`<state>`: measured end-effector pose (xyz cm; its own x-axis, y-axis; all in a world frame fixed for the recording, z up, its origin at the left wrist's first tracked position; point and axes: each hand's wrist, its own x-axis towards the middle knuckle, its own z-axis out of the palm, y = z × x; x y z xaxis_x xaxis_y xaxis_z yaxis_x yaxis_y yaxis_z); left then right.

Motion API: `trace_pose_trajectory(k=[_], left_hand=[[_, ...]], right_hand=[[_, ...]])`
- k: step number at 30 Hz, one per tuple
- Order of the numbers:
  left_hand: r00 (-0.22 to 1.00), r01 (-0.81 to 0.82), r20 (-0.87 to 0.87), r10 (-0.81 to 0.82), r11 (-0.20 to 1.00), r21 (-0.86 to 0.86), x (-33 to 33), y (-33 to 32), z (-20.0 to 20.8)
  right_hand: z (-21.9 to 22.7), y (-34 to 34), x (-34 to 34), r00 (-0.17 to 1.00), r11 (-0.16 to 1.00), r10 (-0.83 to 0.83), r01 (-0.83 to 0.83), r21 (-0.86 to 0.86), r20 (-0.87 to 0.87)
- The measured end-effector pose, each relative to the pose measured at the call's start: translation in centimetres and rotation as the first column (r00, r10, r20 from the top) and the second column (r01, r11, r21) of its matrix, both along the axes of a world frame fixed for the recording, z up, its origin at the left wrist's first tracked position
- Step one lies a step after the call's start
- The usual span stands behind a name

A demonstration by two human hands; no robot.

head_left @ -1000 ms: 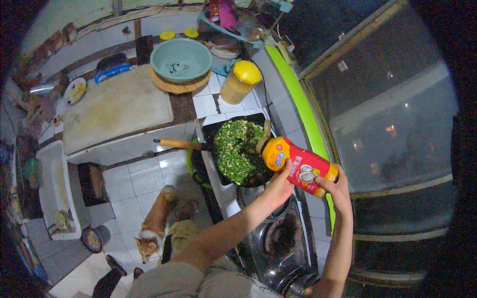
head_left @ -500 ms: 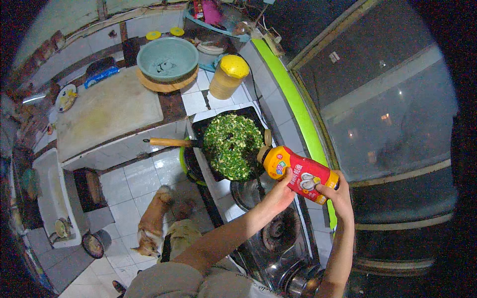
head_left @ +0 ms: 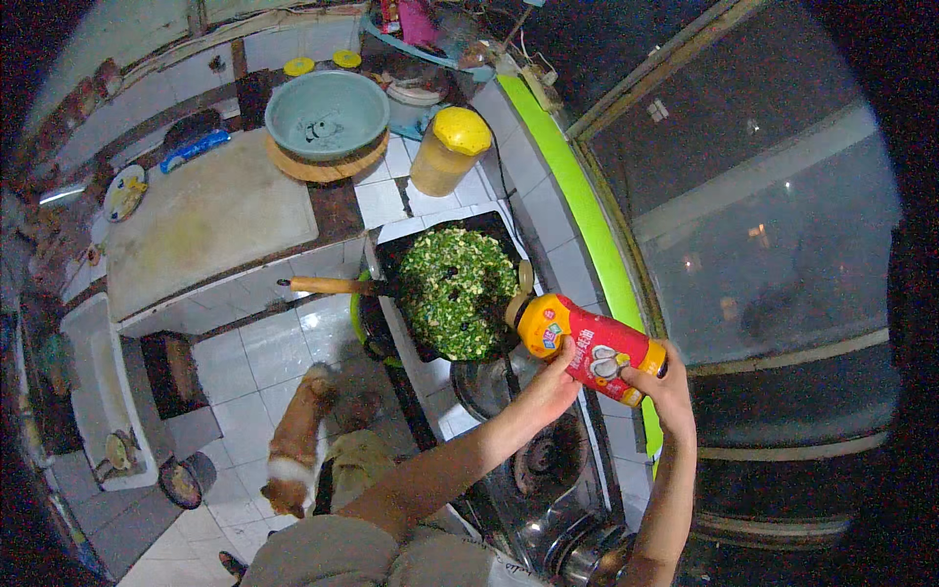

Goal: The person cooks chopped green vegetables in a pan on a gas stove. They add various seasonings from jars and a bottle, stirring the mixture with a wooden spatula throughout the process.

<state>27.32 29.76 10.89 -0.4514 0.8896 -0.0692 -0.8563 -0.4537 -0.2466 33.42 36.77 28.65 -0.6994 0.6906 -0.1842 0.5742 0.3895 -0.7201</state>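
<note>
Bottle [head_left: 590, 347] stays tilted beside the pan [head_left: 453, 291], cap end toward it, as before; left hand [head_left: 551, 383] and right hand [head_left: 665, 383] clamp it.

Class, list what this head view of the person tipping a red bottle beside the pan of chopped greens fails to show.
- Whether anything leaves the red bottle: its mouth is too small to read.
- The pan bottom: chopped greens cover it.
- The right hand palm: hidden behind the bottle.
- The left hand fingertips: tucked under the bottle.
- The burner: hidden under the pan.
</note>
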Motion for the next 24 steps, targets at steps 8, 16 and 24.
trace_pose_trajectory(k=[8, 16, 24], left_hand=[[0.997, 0.064, -0.054, -0.058, 0.993, 0.1, -4.0, 3.4, 1.9], [0.996, 0.089, -0.032, -0.087, 0.995, 0.051, -6.1, 6.2, 0.7], [0.993, 0.081, -0.085, -0.076, 0.995, 0.057, -6.5, 6.2, 0.4]], right_hand=[[0.8, 0.9, -2.1, 0.988, 0.995, -0.102, 0.104, 0.006, -0.115], [-0.3, 3.0, -3.7, 0.982, 0.985, -0.139, 0.151, 0.089, -0.129], [-0.7, 3.0, -4.2, 0.982, 0.975, -0.163, 0.176, 0.137, -0.1]])
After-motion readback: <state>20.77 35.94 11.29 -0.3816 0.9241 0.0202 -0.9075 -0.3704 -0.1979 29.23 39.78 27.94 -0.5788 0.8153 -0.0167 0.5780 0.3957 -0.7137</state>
